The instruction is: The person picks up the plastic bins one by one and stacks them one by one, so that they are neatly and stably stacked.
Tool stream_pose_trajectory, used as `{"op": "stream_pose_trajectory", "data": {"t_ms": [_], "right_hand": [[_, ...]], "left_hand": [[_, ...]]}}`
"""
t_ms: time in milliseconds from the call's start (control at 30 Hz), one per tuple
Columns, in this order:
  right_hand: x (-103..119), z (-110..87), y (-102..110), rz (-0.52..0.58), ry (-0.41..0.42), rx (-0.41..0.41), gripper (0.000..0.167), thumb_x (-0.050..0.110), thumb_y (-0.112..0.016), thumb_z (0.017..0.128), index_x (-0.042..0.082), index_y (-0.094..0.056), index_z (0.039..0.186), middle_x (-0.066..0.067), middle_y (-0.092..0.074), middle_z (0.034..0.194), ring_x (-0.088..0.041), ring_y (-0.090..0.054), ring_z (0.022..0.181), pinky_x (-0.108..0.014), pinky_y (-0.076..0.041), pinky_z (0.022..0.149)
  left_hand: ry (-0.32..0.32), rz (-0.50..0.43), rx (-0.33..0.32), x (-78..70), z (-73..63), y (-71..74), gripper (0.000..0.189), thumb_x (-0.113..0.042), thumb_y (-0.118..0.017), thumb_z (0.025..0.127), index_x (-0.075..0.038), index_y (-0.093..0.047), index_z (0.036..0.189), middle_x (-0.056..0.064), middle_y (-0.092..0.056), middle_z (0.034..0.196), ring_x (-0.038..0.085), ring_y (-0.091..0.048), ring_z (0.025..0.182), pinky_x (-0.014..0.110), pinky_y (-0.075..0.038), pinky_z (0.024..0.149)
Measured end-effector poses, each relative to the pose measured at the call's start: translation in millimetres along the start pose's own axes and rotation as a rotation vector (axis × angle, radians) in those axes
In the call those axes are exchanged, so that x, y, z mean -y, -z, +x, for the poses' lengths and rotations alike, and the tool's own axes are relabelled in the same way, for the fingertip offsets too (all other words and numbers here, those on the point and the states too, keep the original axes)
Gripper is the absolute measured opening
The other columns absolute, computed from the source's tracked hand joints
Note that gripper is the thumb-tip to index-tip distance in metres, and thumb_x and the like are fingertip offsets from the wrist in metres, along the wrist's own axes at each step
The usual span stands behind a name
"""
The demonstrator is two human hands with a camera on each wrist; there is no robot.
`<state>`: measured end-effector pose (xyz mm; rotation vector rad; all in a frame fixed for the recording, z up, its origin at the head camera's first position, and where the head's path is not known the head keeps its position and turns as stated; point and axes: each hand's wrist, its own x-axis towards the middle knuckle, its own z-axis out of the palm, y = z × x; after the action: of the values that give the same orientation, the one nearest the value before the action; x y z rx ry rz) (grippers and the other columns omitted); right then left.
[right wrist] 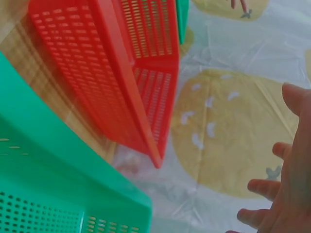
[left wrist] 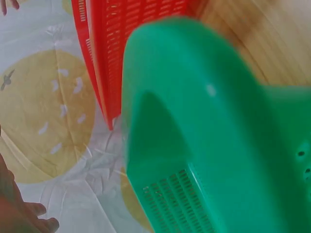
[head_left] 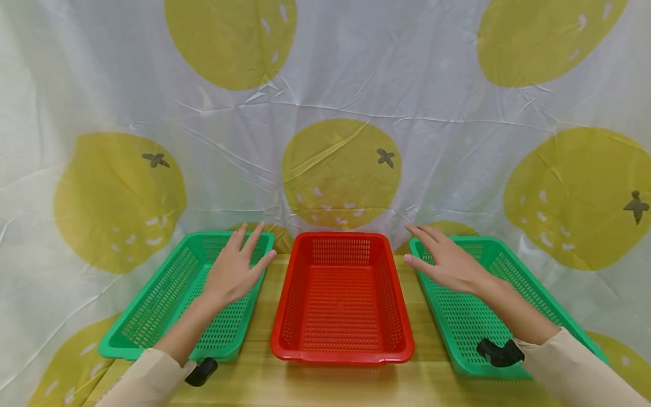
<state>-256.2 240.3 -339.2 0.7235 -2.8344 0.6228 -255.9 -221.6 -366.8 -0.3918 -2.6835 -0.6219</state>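
My left hand [head_left: 233,276] hovers over the left green basket [head_left: 118,333], its fingers spread and nothing held. On the other side my right hand [head_left: 452,264] is held above the right green basket [head_left: 546,297], fingers extended and the palm free. Between the two stands a red basket [head_left: 342,357] with slotted walls and a perforated bottom; nothing lies in it. In the right wrist view the fingers of the right hand [right wrist: 291,194] are apart from both baskets. The left wrist view shows only part of the left hand [left wrist: 19,213] at its lower left edge.
All three baskets stand in a row on a wooden table [head_left: 249,384]. Behind them hangs a pale cloth [head_left: 229,164] printed with large yellow lemons. A black wrist device [head_left: 202,372] sits at the left cuff, another black wrist device [head_left: 500,353] at the right.
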Motion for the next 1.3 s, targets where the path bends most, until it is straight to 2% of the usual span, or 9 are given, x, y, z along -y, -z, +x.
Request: {"op": "stream_pose_trajectory", "data": {"t_ms": [167, 433, 767, 933, 1100, 1300], "right_hand": [[2, -2.5, -9, 0.023, 0.008, -0.001, 0.075, 0.054, -0.051, 0.105, 0.019, -0.026, 0.166, -0.019, -0.028, 0.165, -0.047, -0.030, 0.147, -0.074, -0.033, 0.105], [3, -4.3, -27, 0.079, 0.024, 0.017, 0.074, 0.052, -0.052, 0.106, 0.017, -0.027, 0.166, -0.018, -0.028, 0.165, -0.046, -0.032, 0.146, -0.074, -0.032, 0.106], [5, -8.4, -48, 0.136, -0.002, 0.041, 0.077, 0.055, -0.055, 0.103, 0.018, -0.028, 0.165, -0.019, -0.030, 0.164, -0.047, -0.029, 0.147, -0.076, -0.031, 0.105], [7, -9.4, -60, 0.145, -0.013, 0.069, 0.083, 0.060, -0.058, 0.100, 0.017, -0.029, 0.165, -0.019, -0.032, 0.163, -0.046, -0.032, 0.146, -0.074, -0.034, 0.105], [11, -9.3, -68, 0.154, -0.027, 0.094, 0.097, 0.066, -0.063, 0.094, 0.011, -0.026, 0.165, -0.019, -0.033, 0.163, -0.046, -0.034, 0.145, -0.073, -0.036, 0.105], [14, -7.8, -78, 0.229, -0.032, 0.126, 0.109, 0.065, -0.070, 0.090, 0.003, -0.021, 0.164, -0.018, -0.046, 0.154, -0.035, -0.051, 0.134, -0.058, -0.048, 0.101]], "left_hand": [[-0.007, -0.016, 0.018, -7.4, -5.3, -4.6, 0.075, -0.056, -0.045, 0.107, -0.021, -0.021, 0.168, 0.026, -0.019, 0.166, 0.052, -0.022, 0.149, 0.071, -0.025, 0.113], [0.013, -0.077, 0.047, -9.0, -13.2, -15.6, 0.073, -0.056, -0.042, 0.108, -0.025, -0.014, 0.168, 0.022, -0.015, 0.169, 0.048, -0.018, 0.151, 0.073, -0.028, 0.110], [0.020, -0.193, 0.053, -16.6, -23.4, -33.1, 0.077, -0.054, -0.048, 0.107, -0.023, -0.014, 0.168, 0.021, -0.013, 0.169, 0.048, -0.020, 0.151, 0.074, -0.027, 0.110], [0.052, -0.259, 0.092, -18.3, -27.8, -43.0, 0.086, -0.054, -0.057, 0.103, -0.023, -0.011, 0.169, 0.020, -0.014, 0.169, 0.046, -0.020, 0.152, 0.076, -0.028, 0.108], [0.104, -0.358, 0.164, -21.8, -31.4, -50.9, 0.098, -0.044, -0.070, 0.098, -0.021, -0.006, 0.168, 0.016, -0.013, 0.170, 0.040, -0.015, 0.154, 0.071, -0.024, 0.113], [0.180, -0.440, 0.195, -29.8, -37.5, -55.5, 0.105, -0.029, -0.079, 0.093, -0.017, -0.007, 0.168, 0.017, -0.017, 0.169, 0.043, -0.019, 0.152, 0.070, -0.026, 0.113]]}}
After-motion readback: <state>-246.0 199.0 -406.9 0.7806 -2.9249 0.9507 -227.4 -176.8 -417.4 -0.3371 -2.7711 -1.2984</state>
